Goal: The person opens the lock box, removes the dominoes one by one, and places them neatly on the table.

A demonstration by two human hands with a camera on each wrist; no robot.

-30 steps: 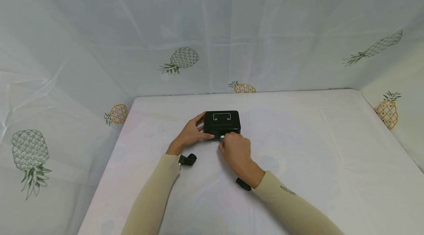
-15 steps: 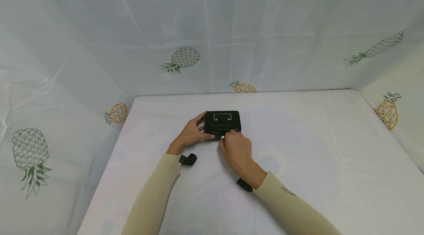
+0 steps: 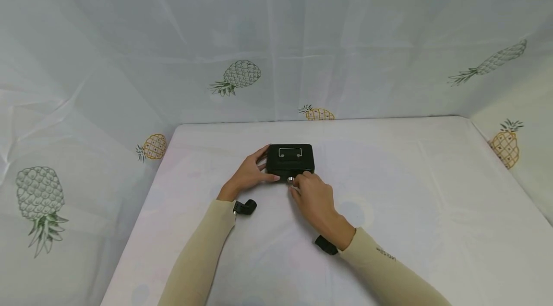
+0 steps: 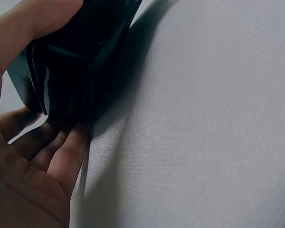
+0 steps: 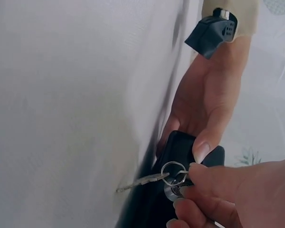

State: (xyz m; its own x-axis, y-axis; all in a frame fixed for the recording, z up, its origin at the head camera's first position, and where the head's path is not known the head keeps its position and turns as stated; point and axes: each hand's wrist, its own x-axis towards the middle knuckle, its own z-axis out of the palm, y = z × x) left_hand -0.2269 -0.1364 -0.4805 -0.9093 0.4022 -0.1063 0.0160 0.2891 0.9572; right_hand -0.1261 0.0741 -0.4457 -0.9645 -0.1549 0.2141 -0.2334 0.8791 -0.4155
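A small black cash box [image 3: 288, 161] with a wire handle on its lid sits closed on the white-covered table. My left hand [image 3: 249, 172] holds its left end, thumb on the front face and fingers spread along the side and back. In the left wrist view, those fingers reach the box's lower edge at the cloth. My right hand [image 3: 314, 196] is at the front, where thumb and forefinger pinch a key [image 5: 183, 174] at the round silver lock [image 5: 171, 192]. A second key [image 5: 143, 181] dangles from the thin key ring [image 5: 165, 166].
The white cloth [image 3: 389, 191] covers the table around the box. Behind and at the sides hang pale curtains [image 3: 354, 56] printed with pineapples. A black camera [image 3: 245, 207] is worn on the left wrist, another camera [image 3: 326, 245] on the right.
My right hand has turned at the lock and its wrist has shifted right and towards me, so more of the silver lock shows. My left hand and the cash box stay put.
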